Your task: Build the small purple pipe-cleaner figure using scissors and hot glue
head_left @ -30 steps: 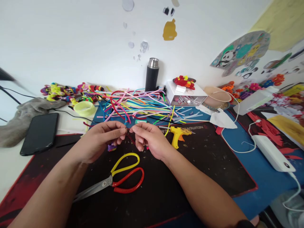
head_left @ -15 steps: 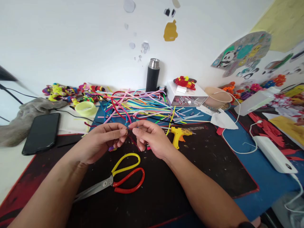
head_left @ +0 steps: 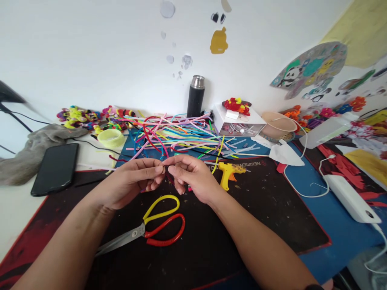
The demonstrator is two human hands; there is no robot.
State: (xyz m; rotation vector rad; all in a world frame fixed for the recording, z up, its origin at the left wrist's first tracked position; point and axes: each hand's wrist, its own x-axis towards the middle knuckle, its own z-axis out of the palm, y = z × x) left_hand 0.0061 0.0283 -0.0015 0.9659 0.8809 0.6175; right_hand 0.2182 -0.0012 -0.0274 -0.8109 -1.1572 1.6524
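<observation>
While the scissors (head_left: 154, 225) lie unmoved on the dark mat (head_left: 266, 225), the left hand (head_left: 133, 179) and right hand (head_left: 192, 173), raised just beyond their handles, have drawn slightly closer together over the last second. Less of the dark red strand (head_left: 170, 177) now shows between them, which suggests a fine adjustment at the fingertips rather than any larger move. The left grip is narrow, thumb and forefinger pinched on the strand; the right thumb and forefinger are nearly together at the same spot, but whether they hold it too I cannot tell. The strand itself sits beyond the scissors' handles, mostly hidden by fingers; what hangs down looks thin and fuzzy.

The scissors pair flat grey metal blades with two smooth coated loops, one yellow, one red. Their blade tips reach towards the left forearm. Beyond them to the right is the glue gun (head_left: 226, 173), hard yellow plastic with an orange trigger; beyond them to the left lies the phone (head_left: 55, 169), a glossy black slab. Farther past the scissors, straight ahead on the blue table (head_left: 341, 229), spreads a loose heap of pipe cleaners (head_left: 181, 137), slim and many-coloured, some bent into curves. Farthest from the scissors stands the flask (head_left: 196, 100), a matt black cylinder with a shiny metal cap, against the smooth white wall (head_left: 105, 48).
</observation>
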